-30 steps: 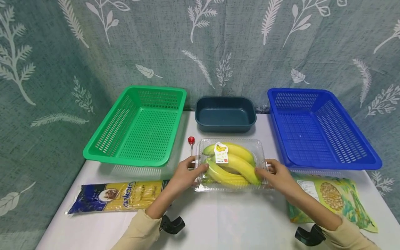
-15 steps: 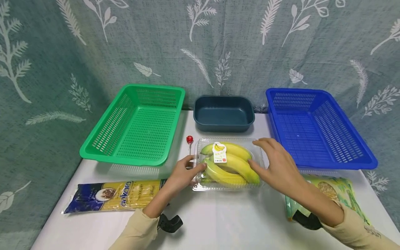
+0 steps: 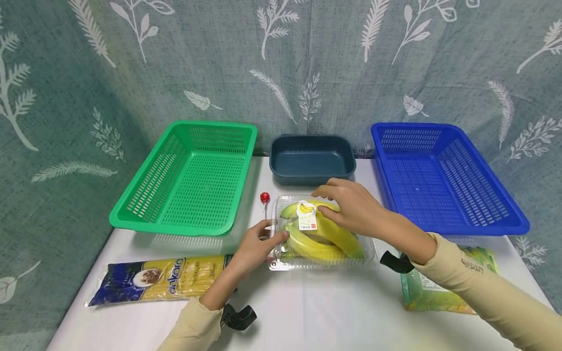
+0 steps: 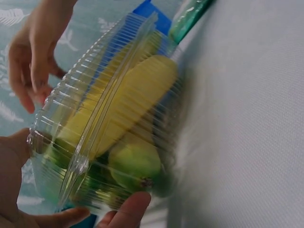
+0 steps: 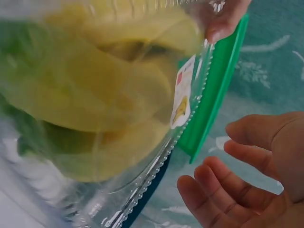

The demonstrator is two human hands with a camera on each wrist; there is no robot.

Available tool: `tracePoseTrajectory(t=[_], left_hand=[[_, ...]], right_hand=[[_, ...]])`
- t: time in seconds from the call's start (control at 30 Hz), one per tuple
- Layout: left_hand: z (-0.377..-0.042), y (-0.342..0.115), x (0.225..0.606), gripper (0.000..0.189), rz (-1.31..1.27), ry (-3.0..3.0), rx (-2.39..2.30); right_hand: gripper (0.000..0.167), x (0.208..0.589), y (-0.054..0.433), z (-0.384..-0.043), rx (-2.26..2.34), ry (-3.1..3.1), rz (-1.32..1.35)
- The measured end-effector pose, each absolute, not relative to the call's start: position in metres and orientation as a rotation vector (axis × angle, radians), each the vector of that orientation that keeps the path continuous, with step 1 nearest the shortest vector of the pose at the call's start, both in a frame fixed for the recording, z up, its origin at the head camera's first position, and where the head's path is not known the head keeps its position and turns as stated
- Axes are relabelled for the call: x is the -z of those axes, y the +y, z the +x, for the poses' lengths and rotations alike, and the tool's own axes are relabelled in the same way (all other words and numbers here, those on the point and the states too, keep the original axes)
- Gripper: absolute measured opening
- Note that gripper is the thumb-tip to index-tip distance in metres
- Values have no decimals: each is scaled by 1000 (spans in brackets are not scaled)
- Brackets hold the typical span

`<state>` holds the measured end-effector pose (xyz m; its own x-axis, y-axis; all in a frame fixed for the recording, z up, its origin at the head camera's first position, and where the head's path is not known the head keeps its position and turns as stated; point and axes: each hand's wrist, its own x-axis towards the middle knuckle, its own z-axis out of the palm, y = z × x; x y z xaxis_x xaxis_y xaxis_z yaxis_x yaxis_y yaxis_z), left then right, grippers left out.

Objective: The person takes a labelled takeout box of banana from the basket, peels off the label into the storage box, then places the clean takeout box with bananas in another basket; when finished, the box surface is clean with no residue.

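Note:
A clear plastic clamshell box (image 3: 322, 263) with yellow-green bananas (image 3: 303, 243) inside stands mid-table, its lid closed. A white banana sticker (image 3: 307, 217) is on the lid. My left hand (image 3: 254, 246) grips the box's left side, thumb on top; the left wrist view shows its fingertips (image 4: 133, 209) against the plastic. My right hand (image 3: 355, 207) hovers over the lid's right half, near the sticker. Its fingers are loosely bent and apart from the box in the right wrist view, with nothing between them.
Behind the box is a dark teal tub (image 3: 311, 180). A green basket (image 3: 175, 229) stands left, a blue basket (image 3: 465, 230) right. A red lollipop (image 3: 265, 197) lies beyond my left hand. Spaghetti (image 3: 167, 278) lies front left; a green bag (image 3: 426, 292), partly under my right sleeve, front right.
My right hand has let go of the box's right side, lifted, and moved left and away from me over the lid. My left hand and the box have stayed put.

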<state>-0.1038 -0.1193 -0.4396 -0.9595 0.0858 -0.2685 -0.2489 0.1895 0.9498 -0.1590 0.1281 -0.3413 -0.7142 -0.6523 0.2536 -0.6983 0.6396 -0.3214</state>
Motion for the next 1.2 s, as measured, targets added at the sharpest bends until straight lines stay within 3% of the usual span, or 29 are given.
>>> tracePoseTrajectory(t=[0.73, 1.2], left_hand=[[-101, -122, 440, 58, -142, 2181, -1870], [-101, -122, 441, 60, -145, 2175, -1872]], right_hand=[[23, 347, 87, -196, -402, -2893, 1338], [12, 349, 80, -201, -336, -2895, 1372]])
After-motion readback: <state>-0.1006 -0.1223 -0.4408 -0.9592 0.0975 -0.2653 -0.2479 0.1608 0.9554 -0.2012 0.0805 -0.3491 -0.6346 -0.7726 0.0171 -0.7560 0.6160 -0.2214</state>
